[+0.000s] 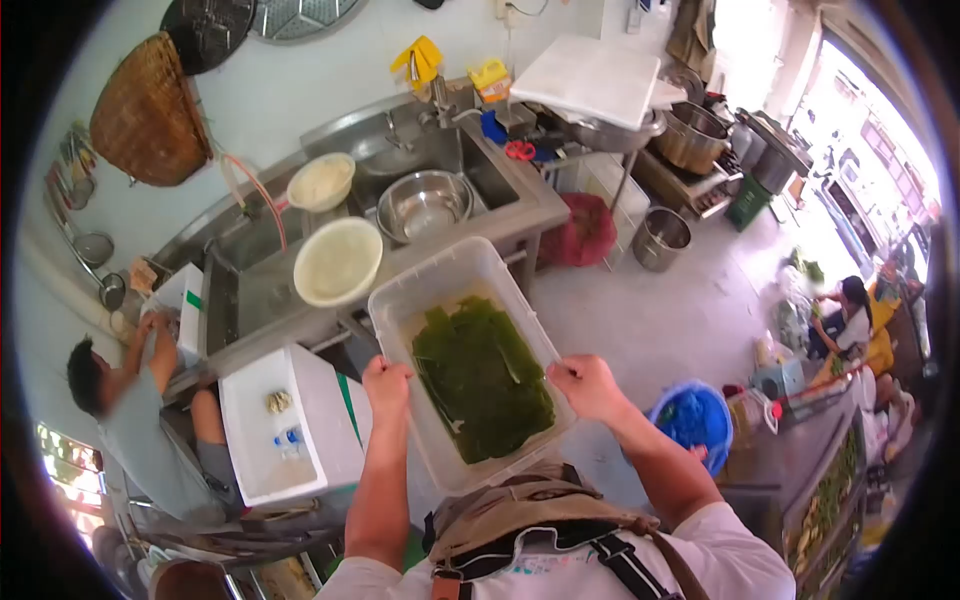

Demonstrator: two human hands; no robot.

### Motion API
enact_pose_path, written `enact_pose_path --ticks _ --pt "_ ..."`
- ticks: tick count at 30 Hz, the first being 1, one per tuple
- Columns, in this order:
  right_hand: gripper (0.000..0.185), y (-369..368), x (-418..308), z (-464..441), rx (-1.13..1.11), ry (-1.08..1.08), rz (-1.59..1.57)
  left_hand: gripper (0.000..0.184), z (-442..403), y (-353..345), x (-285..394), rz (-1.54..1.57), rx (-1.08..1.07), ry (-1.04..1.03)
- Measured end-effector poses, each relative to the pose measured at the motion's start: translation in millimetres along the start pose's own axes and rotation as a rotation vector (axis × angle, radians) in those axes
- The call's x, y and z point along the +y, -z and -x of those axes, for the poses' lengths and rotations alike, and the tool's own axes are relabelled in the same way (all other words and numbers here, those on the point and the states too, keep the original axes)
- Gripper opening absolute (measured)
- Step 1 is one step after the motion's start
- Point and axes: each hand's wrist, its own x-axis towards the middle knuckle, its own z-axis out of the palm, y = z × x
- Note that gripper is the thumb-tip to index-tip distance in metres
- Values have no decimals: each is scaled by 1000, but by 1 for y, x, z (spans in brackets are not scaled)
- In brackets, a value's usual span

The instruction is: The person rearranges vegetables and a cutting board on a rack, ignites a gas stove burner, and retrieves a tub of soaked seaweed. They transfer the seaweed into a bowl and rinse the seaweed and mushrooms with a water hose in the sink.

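Note:
A clear plastic tub (495, 262) hangs between my two hands in front of my body. Broad dark green leaves, like kelp sheets (480, 385), lie in it in some liquid. My left hand (387, 385) is closed on the tub's left rim, and my right hand (588, 388) is closed on its right rim. Just beyond the tub's far left corner, a pale yellow bowl (338, 262) stands at the sink's edge.
A steel sink (480, 165) runs along the wall, holding a metal basin (425, 207). At left a person (150, 420) sits beside a white foam box (270, 470). A blue basket (690, 425) is at right, a steel pot (661, 240) on the floor. Another person (845, 320) sits far right.

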Motion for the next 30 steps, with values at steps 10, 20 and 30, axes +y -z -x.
enact_pose_path --ticks 10,20,30 --pt "29 42 7 -235 -75 99 11 13 -160 -126 44 97 89 -91" --pt "31 1 35 -367 -33 14 -83 18 -296 -170 50 -129 94 -96" --pt "12 -7 9 -415 -250 -102 -179 48 -227 -126 67 -322 214 -224"
